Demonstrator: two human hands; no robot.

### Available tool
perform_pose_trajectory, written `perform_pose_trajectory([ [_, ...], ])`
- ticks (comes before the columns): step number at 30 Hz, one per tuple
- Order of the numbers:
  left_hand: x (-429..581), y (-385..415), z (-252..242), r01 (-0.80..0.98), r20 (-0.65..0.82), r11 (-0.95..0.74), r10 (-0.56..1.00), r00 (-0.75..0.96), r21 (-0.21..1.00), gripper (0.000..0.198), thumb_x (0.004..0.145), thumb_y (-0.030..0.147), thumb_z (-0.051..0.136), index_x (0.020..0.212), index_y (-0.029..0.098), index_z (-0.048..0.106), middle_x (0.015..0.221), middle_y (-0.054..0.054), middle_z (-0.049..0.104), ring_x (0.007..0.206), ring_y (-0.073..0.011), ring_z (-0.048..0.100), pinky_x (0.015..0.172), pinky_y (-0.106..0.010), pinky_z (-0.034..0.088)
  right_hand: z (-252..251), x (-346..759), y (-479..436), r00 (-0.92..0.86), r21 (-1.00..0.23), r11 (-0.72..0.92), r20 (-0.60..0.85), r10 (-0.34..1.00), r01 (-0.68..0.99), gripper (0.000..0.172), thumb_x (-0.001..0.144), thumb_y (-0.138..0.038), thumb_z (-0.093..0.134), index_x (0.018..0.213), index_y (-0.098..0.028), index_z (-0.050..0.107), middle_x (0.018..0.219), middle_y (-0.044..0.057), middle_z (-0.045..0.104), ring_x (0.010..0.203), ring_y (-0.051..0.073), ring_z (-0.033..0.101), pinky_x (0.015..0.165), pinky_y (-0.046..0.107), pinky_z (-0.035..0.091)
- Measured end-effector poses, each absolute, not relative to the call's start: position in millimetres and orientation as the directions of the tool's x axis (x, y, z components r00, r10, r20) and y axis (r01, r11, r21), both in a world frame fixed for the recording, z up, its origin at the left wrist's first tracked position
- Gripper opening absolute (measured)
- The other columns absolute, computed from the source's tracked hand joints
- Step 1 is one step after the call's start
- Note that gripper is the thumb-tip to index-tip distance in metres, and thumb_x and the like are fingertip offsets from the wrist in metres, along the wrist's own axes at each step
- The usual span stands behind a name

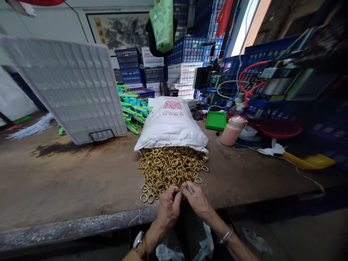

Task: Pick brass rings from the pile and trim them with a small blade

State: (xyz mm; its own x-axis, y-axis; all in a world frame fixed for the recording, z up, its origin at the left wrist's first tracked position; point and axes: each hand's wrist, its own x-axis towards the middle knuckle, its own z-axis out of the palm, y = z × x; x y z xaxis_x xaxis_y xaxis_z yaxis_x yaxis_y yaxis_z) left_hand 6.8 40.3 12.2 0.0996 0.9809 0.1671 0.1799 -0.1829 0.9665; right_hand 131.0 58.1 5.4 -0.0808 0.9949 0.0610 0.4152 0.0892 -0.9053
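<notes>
My left hand (169, 206) is closed in a pinch at the table's front edge. Whatever sits between its thumb and fingers is too small to make out. Close beside it, my right hand (199, 201) grips a thin grey metal tool (189, 189), of which only a short piece shows. The fingertips of both hands meet or nearly meet. Just beyond them lies a heap of brass-coloured rings (171, 165), spilling from the mouth of a white woven sack (174, 123) with red print. A few rings lie loose at the heap's edges.
A white ribbed plastic tray (67, 90) stands on edge at left, beside green and turquoise plastic pieces (133, 108). To the right are a green tray (216, 120), a pink bottle (232, 130), a yellow scoop (310, 161) and a machine with orange hoses (277, 81). Stacked crates (185, 72) fill the back.
</notes>
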Motion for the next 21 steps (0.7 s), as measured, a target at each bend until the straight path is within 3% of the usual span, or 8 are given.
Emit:
perform_pose_trajectory([
  [5,7.4,37.8,16.2,-0.109,-0.171,0.197,0.961,0.216,0.974,0.027,0.075,0.044,0.048,0.069,0.018,0.045,0.049,0.007,0.041,0.037,-0.0051,0.032,0.038,-0.017,0.026,2.8,130.3,57.9,-0.052,-0.929,0.070,0.055,0.997,0.364,0.027,0.075,-0.041,0.043,0.060,-0.018,0.045,0.056,-0.005,0.040,0.055,0.009,0.038,0.051,0.020,0.034],
  [7,7.2,36.9,16.4,-0.156,-0.234,0.280,0.936,0.263,0.947,0.031,0.074,0.049,0.048,0.071,0.018,0.043,0.048,0.008,0.041,0.032,-0.0035,0.029,0.033,-0.015,0.022,5.1,129.9,57.3,-0.056,-0.935,0.051,0.033,0.998,0.351,0.027,0.076,-0.041,0.042,0.063,-0.018,0.048,0.058,-0.005,0.044,0.056,0.009,0.040,0.053,0.020,0.035],
  [13,7.6,36.1,19.9,-0.167,-0.229,0.273,0.943,0.241,0.947,0.031,0.073,0.048,0.050,0.070,0.018,0.042,0.050,0.007,0.044,0.034,-0.0029,0.032,0.032,-0.014,0.024,8.3,135.9,58.3,-0.032,-0.915,0.017,0.004,0.999,0.403,0.029,0.079,-0.041,0.036,0.066,-0.019,0.048,0.056,-0.004,0.047,0.055,0.011,0.045,0.055,0.022,0.036],
  [17,8.1,36.3,22.1,-0.128,-0.217,0.247,0.954,0.208,0.961,0.030,0.075,0.047,0.048,0.070,0.018,0.043,0.053,0.006,0.046,0.036,-0.0032,0.034,0.034,-0.014,0.025,1.6,143.3,56.0,-0.074,-0.795,0.098,0.067,0.995,0.599,0.025,0.080,-0.035,0.033,0.067,-0.020,0.048,0.057,-0.002,0.049,0.055,0.012,0.046,0.055,0.022,0.035],
  [21,8.3,36.7,20.9,-0.126,-0.161,0.188,0.967,0.198,0.974,0.027,0.076,0.043,0.048,0.070,0.018,0.043,0.052,0.007,0.045,0.036,-0.0031,0.033,0.037,-0.015,0.027,-2.1,143.8,50.6,-0.204,-0.669,0.185,0.051,0.978,0.720,0.016,0.074,-0.018,0.033,0.069,-0.021,0.047,0.060,-0.002,0.051,0.057,0.012,0.048,0.054,0.021,0.033],
])
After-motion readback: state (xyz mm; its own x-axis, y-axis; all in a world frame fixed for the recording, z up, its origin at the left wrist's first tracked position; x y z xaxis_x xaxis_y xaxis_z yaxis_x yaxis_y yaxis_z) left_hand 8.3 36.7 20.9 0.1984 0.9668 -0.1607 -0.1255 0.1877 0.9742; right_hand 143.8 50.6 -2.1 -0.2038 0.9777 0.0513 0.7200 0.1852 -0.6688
